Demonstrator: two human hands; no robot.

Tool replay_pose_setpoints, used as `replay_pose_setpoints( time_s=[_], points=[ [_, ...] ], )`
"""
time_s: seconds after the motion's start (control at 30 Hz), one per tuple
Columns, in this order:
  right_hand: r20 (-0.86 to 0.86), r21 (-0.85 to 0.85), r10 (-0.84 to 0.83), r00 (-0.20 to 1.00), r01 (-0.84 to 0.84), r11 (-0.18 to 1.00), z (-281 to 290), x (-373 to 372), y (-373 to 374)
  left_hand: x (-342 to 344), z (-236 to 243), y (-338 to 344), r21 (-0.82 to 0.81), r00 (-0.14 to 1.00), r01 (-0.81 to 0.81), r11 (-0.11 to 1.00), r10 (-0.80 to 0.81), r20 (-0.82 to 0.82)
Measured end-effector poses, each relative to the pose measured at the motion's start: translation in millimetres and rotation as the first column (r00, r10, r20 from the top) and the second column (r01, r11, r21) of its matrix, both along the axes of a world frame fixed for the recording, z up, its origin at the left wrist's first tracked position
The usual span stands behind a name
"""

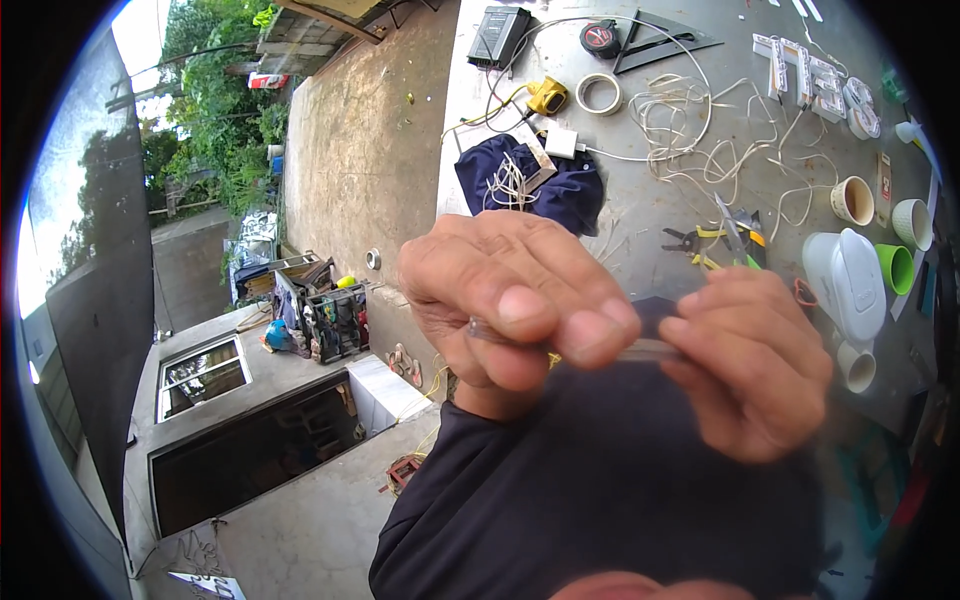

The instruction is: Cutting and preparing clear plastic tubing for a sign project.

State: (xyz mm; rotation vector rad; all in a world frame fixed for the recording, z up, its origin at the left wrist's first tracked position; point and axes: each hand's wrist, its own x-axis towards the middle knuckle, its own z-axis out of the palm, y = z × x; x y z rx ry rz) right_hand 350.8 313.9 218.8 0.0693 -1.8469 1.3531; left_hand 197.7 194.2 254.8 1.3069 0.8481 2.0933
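Note:
My left hand (pixel 520 305) is closed, fingertips pressed together, close in front of my dark shirt. A thin pale strip (pixel 650 349) runs from its fingers across to my right hand (pixel 755 360), which pinches the other end between thumb and fingers. The strip is blurred and mostly covered, so its exact kind cannot be made out. A small clear bit (pixel 485 330) pokes out below the left index finger. Just beyond the right hand, pliers with yellow-and-black handles (pixel 710 238) lie on the grey table (pixel 640 215).
Loose white cable (pixel 690 130) is tangled over the table. Around it lie a dark blue cloth (pixel 580 190), a tape roll (pixel 598 94), a tape measure (pixel 600 39), a black set square (pixel 660 42) and white lettering pieces (pixel 800 75). Cups and a white container (pixel 845 285) stand at right.

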Motion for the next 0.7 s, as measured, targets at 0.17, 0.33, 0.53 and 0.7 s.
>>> replay_pose_setpoints(
  time_s=[0.17, 0.33, 0.53, 0.7],
  points=[
    [-0.011, -0.011, 0.018, 1.0, -0.018, 1.0, -3, -4, 0, 0, 0, -1, 0.007, 1.0, -0.006, 1.0, 0.006, 0.025],
    [0.003, -0.009, 0.018, 1.0, -0.018, 1.0, -5, -7, 2, 2, -2, -2, -0.004, 0.998, -0.045, 0.999, 0.045, 0.042],
    [0.028, 0.009, 0.027, 0.999, -0.028, 1.0, -3, -7, 8, 6, -4, 1, -0.028, 0.992, -0.114, 0.993, 0.115, 0.059],
    [0.025, -0.008, 0.027, 0.999, -0.027, 1.0, -9, -9, 8, 4, -8, -1, -0.051, 0.993, -0.101, 0.994, 0.104, 0.061]
  ],
)
